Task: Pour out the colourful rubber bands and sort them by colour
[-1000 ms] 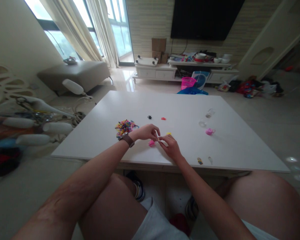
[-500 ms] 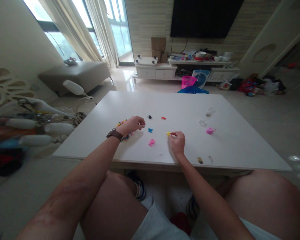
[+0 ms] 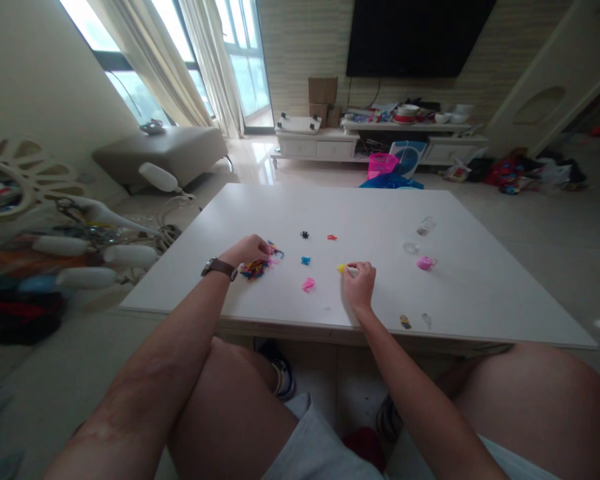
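Observation:
My left hand [image 3: 250, 250], with a watch at its wrist, is at the far side of a mixed pile of small coloured rubber bands [image 3: 254, 269]. Its fingertips are pinched on a few bands [image 3: 276, 252] at the pile's edge. My right hand [image 3: 361, 280] has thumb and finger closed at a small clump of yellow rubber bands [image 3: 341, 268] on the table. Between the hands lie small groups of black bands [image 3: 305, 235], blue bands [image 3: 305, 261], pink bands [image 3: 308, 285] and red bands [image 3: 332, 237].
On the right of the white table [image 3: 380, 213] are a pink pouch-like item [image 3: 425, 263], a clear container [image 3: 427, 226], a clear round piece [image 3: 411, 248] and a small yellow-and-blue figure [image 3: 405, 322]. A pink basket [image 3: 383, 163] stands beyond the far edge.
My left hand has moved left and back to the mixed pile, and its fingers have come together on some bands. The right hand stays at the yellow bands. The view has shifted slightly.

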Demonstrator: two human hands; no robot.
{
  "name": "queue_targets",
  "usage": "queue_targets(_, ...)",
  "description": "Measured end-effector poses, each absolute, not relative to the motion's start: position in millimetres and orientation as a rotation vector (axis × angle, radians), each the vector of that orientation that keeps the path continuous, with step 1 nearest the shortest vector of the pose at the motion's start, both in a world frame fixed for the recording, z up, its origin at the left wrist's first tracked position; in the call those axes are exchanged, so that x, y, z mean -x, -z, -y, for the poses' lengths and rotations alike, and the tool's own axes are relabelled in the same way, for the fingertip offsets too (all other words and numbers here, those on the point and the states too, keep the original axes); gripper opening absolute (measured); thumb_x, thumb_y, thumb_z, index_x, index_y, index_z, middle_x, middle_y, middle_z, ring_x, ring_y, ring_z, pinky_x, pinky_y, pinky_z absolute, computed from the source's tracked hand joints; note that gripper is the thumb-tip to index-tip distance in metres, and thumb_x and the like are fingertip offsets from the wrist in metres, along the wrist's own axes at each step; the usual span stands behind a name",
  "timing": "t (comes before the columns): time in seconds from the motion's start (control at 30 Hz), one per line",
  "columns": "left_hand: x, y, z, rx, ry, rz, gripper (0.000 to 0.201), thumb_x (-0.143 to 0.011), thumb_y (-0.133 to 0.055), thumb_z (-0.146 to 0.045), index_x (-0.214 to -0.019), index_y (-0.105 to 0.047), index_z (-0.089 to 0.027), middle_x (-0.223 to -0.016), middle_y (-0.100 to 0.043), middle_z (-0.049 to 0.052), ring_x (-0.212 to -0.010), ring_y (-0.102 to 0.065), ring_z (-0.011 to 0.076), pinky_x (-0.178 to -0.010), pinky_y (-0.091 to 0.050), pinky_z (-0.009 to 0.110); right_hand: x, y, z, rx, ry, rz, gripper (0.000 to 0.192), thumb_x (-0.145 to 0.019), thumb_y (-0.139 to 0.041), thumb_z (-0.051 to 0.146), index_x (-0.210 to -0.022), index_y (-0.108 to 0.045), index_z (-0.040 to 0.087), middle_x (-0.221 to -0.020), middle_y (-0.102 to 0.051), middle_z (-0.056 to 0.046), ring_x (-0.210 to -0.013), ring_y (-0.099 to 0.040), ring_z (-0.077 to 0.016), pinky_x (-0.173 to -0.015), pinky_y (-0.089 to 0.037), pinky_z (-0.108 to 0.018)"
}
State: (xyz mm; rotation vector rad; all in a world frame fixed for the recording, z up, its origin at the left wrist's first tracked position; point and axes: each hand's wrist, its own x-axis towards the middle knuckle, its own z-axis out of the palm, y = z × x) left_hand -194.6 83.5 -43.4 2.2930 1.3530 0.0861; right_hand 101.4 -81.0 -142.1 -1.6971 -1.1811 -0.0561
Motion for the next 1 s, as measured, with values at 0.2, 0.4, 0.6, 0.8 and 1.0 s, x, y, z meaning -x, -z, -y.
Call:
queue_targets(0.2,187,58,-86,-2.299,-0.084,-1.382,0.019,-0.058,-0.065,-0.021,-0.073,-0.075,-0.016,-0.068,-0.072,0.003,-0.064,-0.060,0.0146,-0.059,-0.042,0.022,-101,140,84,1.716,-0.007,1.171,0.002,-0.083,-0.059,0.020,-0.083,-0.058,0.021,-0.091,-0.060,-0.007,-0.093,-0.049,-0.0249,-0.089,-0.040,-0.040)
queue_targets(0.4,179,66,-86,-2.328,-0.018,-1.440,0.017,-0.057,-0.066,-0.019,-0.072,-0.074,-0.018,-0.068,-0.071,0.002,-0.065,-0.061,0.0148,-0.058,-0.040,0.021,-100,139,84,1.712,-0.011,1.163,0.004,-0.081,-0.058,0.020,-0.081,-0.055,0.022,-0.091,-0.059,-0.006,-0.092,-0.049,-0.0251,-0.087,-0.039,-0.039)
queue_targets(0.6,181,67,-89,-2.348,0.025,-1.503,0.011,-0.059,-0.065,-0.016,-0.066,-0.073,-0.017,-0.064,-0.069,0.003,-0.062,-0.060,0.0151,-0.057,-0.039,0.022,-100,139,85,1.713,-0.003,1.172,0.004,-0.081,-0.056,0.018,-0.081,-0.055,0.022,-0.090,-0.059,-0.006,-0.092,-0.049,-0.0249,-0.086,-0.040,-0.038)
queue_targets(0.8,188,57,-96,-2.354,0.036,-1.546,0.009,-0.061,-0.066,-0.020,-0.066,-0.073,-0.017,-0.063,-0.069,0.004,-0.059,-0.057,0.0144,-0.056,-0.037,0.022,-100,139,85,1.704,0.003,1.177,0.004,-0.081,-0.055,0.018,-0.080,-0.055,0.022,-0.089,-0.059,-0.006,-0.091,-0.049,-0.0249,-0.086,-0.040,-0.038)
queue_targets(1.0,171,45,-78,-2.292,-0.033,-1.234,0.010,-0.065,-0.069,-0.024,-0.068,-0.072,-0.016,-0.061,-0.067,0.002,-0.055,-0.054,0.0123,-0.054,-0.038,0.022,-99,138,85,1.721,-0.019,1.171,0.005,-0.080,-0.055,0.017,-0.079,-0.055,0.023,-0.089,-0.058,-0.006,-0.092,-0.049,-0.0249,-0.087,-0.040,-0.038)
